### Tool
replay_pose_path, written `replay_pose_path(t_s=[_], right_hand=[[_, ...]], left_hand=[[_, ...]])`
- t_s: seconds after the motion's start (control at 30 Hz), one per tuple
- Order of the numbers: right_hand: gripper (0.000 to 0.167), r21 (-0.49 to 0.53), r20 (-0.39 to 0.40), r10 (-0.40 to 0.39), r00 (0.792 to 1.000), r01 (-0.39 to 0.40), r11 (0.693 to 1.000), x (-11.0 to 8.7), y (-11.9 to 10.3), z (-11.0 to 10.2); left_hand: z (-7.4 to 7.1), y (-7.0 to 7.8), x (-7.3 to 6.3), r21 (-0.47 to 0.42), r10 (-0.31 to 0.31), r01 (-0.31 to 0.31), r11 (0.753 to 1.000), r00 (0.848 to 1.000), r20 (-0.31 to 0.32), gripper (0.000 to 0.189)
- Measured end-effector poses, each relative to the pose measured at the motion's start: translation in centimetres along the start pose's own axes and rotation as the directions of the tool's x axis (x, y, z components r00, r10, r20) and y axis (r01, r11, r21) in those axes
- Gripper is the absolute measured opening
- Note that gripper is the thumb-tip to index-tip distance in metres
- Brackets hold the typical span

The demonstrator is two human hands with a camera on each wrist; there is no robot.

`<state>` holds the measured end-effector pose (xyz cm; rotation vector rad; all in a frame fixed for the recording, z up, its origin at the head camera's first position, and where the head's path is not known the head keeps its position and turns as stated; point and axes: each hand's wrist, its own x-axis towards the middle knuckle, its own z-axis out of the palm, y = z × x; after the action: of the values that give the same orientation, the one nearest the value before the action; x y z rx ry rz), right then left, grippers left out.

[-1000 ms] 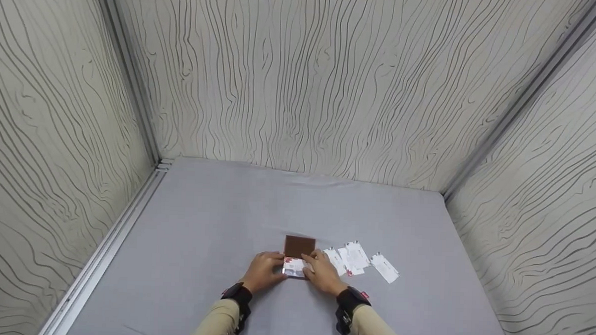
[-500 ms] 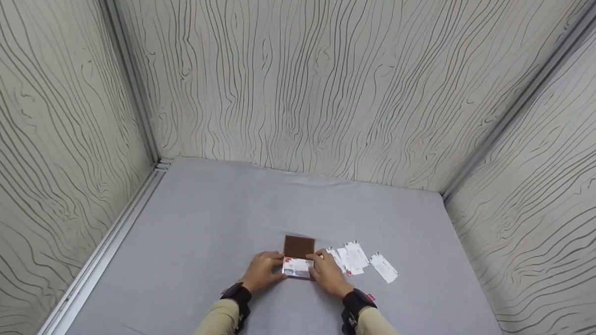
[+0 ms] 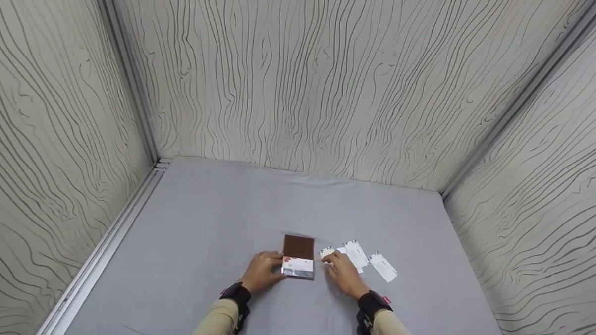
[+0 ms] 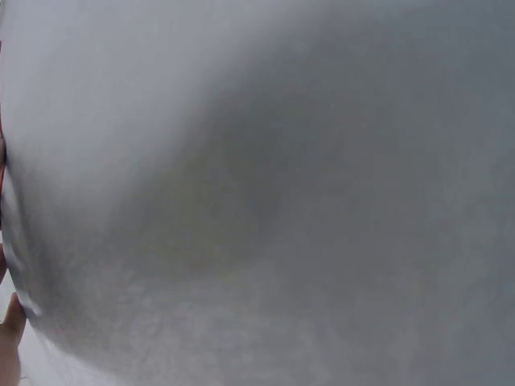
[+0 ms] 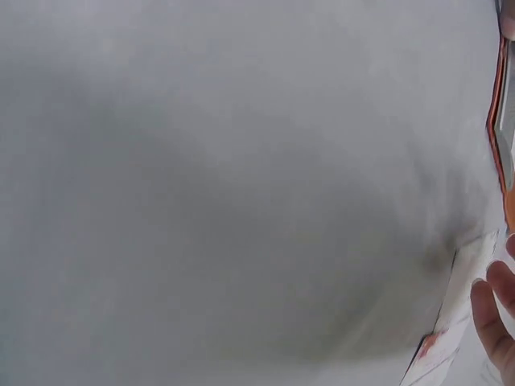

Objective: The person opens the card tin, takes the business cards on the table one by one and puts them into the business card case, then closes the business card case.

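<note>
In the head view a brown card holder [image 3: 298, 246] lies unfolded on the grey cloth. A white card with a red pattern [image 3: 297, 264] shows in its near half. My left hand [image 3: 261, 273] grips the holder's left edge, the thumb near its lower corner. To the right, my right hand [image 3: 345, 276] reaches over several white cards [image 3: 357, 254], its fingertips at the leftmost one and partly covering it. In the right wrist view, the fingers [image 5: 488, 318] are slightly bent above cards [image 5: 438, 342], with the holder's reddish edge [image 5: 494, 121] farther up.
A separate white card [image 3: 383, 267] lies at the right of the group. Grey cloth [image 3: 217, 204] covers the table, with patterned panels [image 3: 291, 78] standing behind and on both sides. A metal rail [image 3: 104, 245] runs along the left edge.
My right hand has left the holder's right edge and moved right to the loose cards, uncovering the card in the holder. My left hand has stayed at the left edge.
</note>
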<state>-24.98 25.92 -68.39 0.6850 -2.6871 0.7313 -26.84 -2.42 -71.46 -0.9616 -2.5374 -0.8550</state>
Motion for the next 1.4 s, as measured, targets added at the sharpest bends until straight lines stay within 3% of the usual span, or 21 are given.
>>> replay_pose_path(t_s=[0.33,0.63,0.93,1.23,1.4], right_hand=[[0.009,-0.124,-0.048,0.11,0.993,-0.115,0.986,-1.9,2.7,-1.8],[0.009,-0.246,-0.114,0.191,0.975,-0.214,0.945,-3.5,4.6,-3.4],[0.017,-0.28,-0.084,0.373,0.924,-0.381,0.881,-4.5,6.1,-4.9],[0.026,-0.267,-0.123,0.442,0.889,-0.458,0.848,-5.7,7.4,-5.8],[0.033,-0.24,-0.134,0.504,0.853,-0.521,0.819,-6.2,7.6,-6.4]], left_hand=[[0.0,0.1,0.1,-0.017,-0.049,0.05,0.999,0.998,0.034,0.038],[0.1,0.0,0.0,0.008,-0.011,0.011,1.0,1.0,0.015,0.037],[0.0,0.2,0.1,0.024,-0.032,0.032,0.999,0.999,0.022,0.039],[-0.3,0.6,0.2,-0.008,-0.055,0.055,0.998,0.998,0.036,0.04],[-0.4,0.7,0.2,-0.024,-0.062,0.063,0.998,0.997,0.042,0.039]])
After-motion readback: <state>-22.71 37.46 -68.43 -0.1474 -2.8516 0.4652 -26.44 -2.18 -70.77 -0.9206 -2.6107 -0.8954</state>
